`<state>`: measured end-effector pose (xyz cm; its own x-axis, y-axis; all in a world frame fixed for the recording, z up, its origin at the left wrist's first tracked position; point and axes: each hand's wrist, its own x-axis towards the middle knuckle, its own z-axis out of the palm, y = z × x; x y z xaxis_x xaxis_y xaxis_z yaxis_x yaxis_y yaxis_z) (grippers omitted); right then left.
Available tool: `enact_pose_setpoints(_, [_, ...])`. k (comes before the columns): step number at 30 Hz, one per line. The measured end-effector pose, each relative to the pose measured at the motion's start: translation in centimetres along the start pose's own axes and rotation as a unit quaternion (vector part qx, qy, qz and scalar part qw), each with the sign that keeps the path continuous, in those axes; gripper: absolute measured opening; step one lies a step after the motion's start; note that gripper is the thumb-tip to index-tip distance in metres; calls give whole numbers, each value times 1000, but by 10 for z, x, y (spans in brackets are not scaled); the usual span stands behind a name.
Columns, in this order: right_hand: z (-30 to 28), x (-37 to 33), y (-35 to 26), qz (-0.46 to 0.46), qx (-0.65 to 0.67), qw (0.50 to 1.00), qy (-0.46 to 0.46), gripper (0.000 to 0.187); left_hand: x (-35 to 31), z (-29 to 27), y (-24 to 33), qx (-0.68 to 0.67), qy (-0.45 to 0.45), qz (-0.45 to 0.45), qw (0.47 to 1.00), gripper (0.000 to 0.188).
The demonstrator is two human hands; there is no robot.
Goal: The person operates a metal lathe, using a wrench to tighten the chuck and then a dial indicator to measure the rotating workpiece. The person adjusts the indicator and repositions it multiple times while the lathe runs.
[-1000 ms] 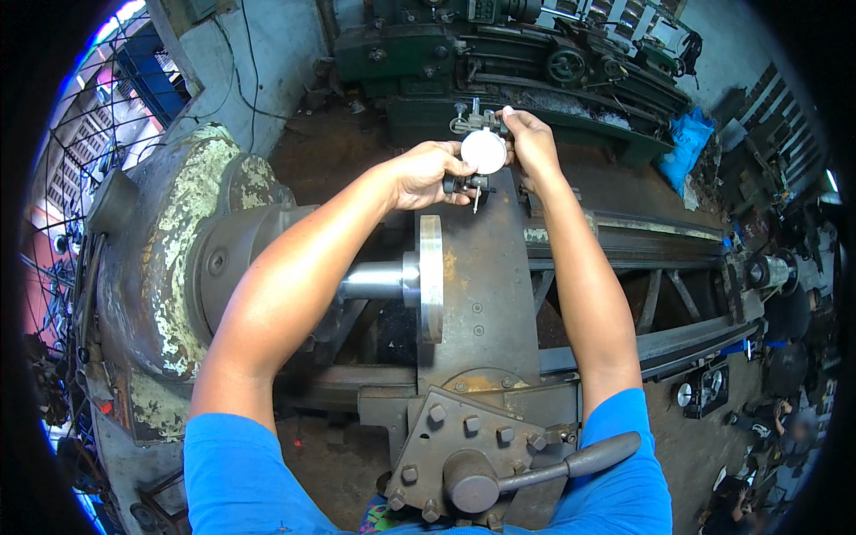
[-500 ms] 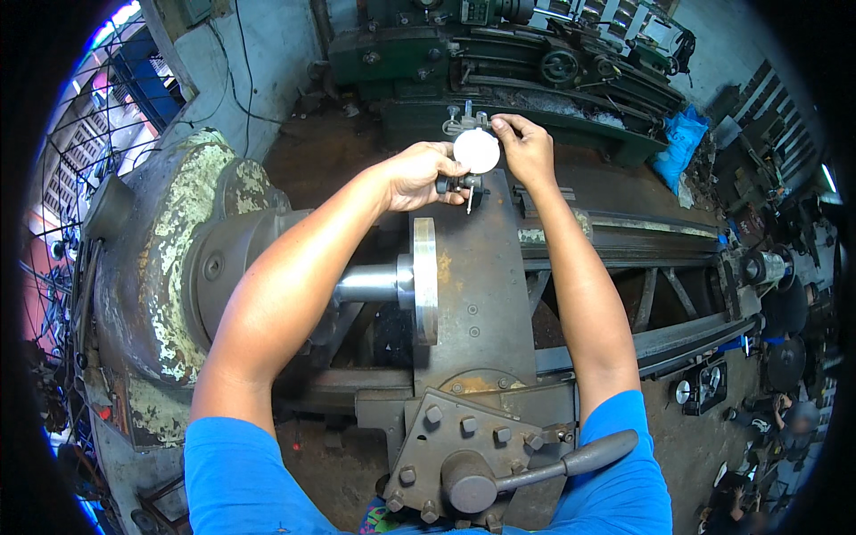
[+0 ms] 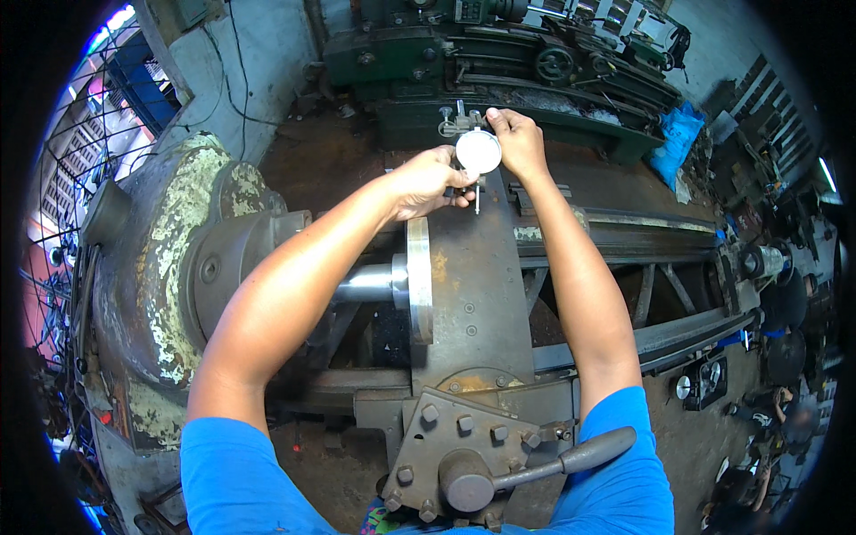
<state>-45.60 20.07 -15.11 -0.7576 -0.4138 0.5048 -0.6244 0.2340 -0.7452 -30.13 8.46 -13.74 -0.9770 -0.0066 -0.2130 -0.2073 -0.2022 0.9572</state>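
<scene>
While both arms reach forward, the left hand (image 3: pixel 434 183) is closed around the lower left side of a dial gauge (image 3: pixel 479 152), thumb near its rim. The right hand (image 3: pixel 520 143) has thumb and fingers drawn together on the gauge's upper right side; exactly which part they pinch is hidden. The gauge is held over the far end of a flat, dull grey metal slide (image 3: pixel 473 294), beyond a disc (image 3: pixel 419 281).

Its face is round, smooth and white, turned up toward the head. Small metal fittings (image 3: pixel 460 123) stick out at its far side, and a thin, straight stem (image 3: pixel 477 200) at its near side. The long axis runs roughly away from the body, the stem's tip pointing back toward the person.

The disc is bright, thick and standing on edge, joined to a polished round shaft (image 3: pixel 364 283). At left bulges a rounded machine housing (image 3: pixel 169 267), its pale paint flaking. Nearer lies an angular tool holder (image 3: pixel 446 446) with square-headed bolts and a tapered handle (image 3: pixel 596 452).
</scene>
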Motion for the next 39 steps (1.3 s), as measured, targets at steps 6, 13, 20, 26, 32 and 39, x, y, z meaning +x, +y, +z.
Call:
enact_pose_setpoints(6, [-1,-2,-1,0,-1,1000,-11,37,-1,-15,7,15,-38,-12,999,32])
enact_pose_setpoints(13, [1,6,-1,12,-38,999,-12,42,0,-14,5,12,-27,-8,1000,31])
enact_pose_setpoints(20, [3,10,1,17,-45,999,-27,48,0,-13,5,45,-25,-3,999,34])
enact_pose_setpoints(26, [-3,10,9,-1,6,997,-81,46,0,-11,6,73,-18,6,997,34])
enact_pose_setpoints(32, [3,12,16,71,88,987,-112,48,-2,-11,9,83,-26,12,996,38])
enact_pose_setpoints(39, [2,11,16,-8,-66,994,-86,62,-2,-9,7,73,-25,12,997,42])
